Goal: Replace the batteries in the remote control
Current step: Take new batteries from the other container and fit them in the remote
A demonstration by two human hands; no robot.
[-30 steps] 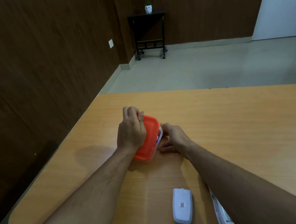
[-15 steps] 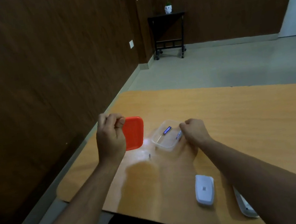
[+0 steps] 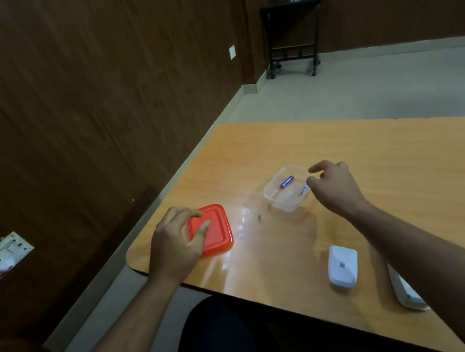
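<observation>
1. Near the table's [image 3: 408, 178] left corner, an orange lid [image 3: 213, 229] lies flat under the left hand [image 3: 175, 242], whose fingers rest on it, loosely curled.
2. At two o'clock from the lid, a clear tub [image 3: 286, 204] holds two batteries [image 3: 287, 181]: likely light, stiff, slick cylinders, best pinched mid-body.
3. One battery's long axis runs toward two o'clock.
4. The right hand [image 3: 335, 187] hovers over the tub's rim, fingers half-open, gripping nothing.
5. A battery cover [image 3: 343, 270] lies at six o'clock from the tub; the remote control [image 3: 407, 294] is beside it, largely hidden.
</observation>
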